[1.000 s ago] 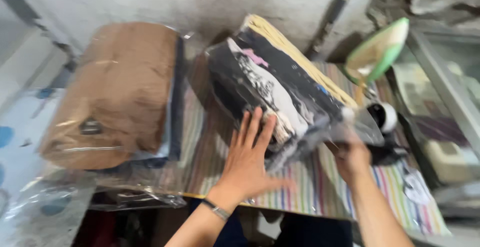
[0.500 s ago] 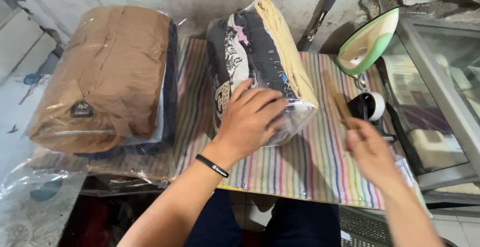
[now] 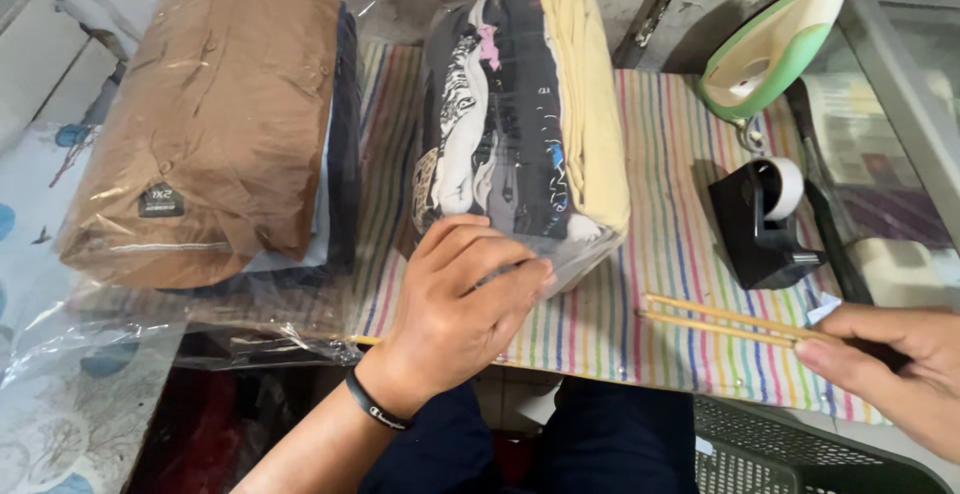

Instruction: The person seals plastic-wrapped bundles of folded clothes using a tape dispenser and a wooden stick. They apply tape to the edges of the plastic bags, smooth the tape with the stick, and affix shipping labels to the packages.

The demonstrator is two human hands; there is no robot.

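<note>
A clear plastic bag of folded clothes (image 3: 520, 114), dark, white and pale yellow, stands on a striped cloth (image 3: 640, 284). My left hand (image 3: 455, 304) rests on the bag's near end, fingers curled over the plastic; a black band is on the wrist. My right hand (image 3: 895, 364) at the lower right grips a pair of thin wooden sticks (image 3: 730, 321) that lie flat over the cloth, pointing left.
A second bag of folded brown and dark clothes (image 3: 215, 114) lies to the left. A green and cream iron (image 3: 775, 39) stands at the back right, with a black tape dispenser (image 3: 765, 219) in front of it. Loose plastic film (image 3: 90, 324) hangs off the near left edge.
The bag of clothes has been set down flat and straightened under my left hand. My right hand has dropped to the lower right and taken hold of the wooden sticks.
</note>
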